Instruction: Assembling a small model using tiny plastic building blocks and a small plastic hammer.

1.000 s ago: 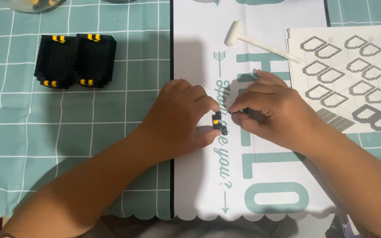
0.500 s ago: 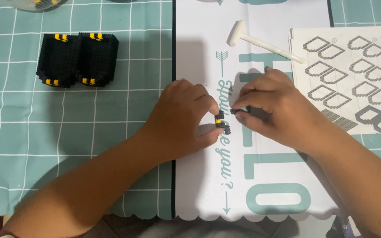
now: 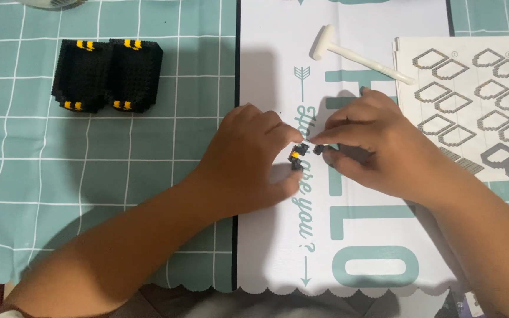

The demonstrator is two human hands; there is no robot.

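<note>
My left hand (image 3: 247, 159) pinches a tiny black brick cluster with an orange-yellow dot (image 3: 297, 156) between thumb and forefinger, just above the white mat (image 3: 278, 235). My right hand (image 3: 378, 150) sits close to its right, fingertips holding a small black brick piece (image 3: 318, 149) a short gap away from the cluster. Both hands hover over the middle of the mat, and the pieces are partly hidden by fingers.
A black brick model with yellow stripes (image 3: 108, 75) stands at the upper left on the teal grid tablecloth (image 3: 42, 176). A small white hammer tool (image 3: 354, 56) lies at the mat's top. A printed instruction sheet (image 3: 478, 100) lies at the right.
My right hand has drawn slightly right, and its small black piece now sits apart from the cluster in my left hand. The view has shifted a little.
</note>
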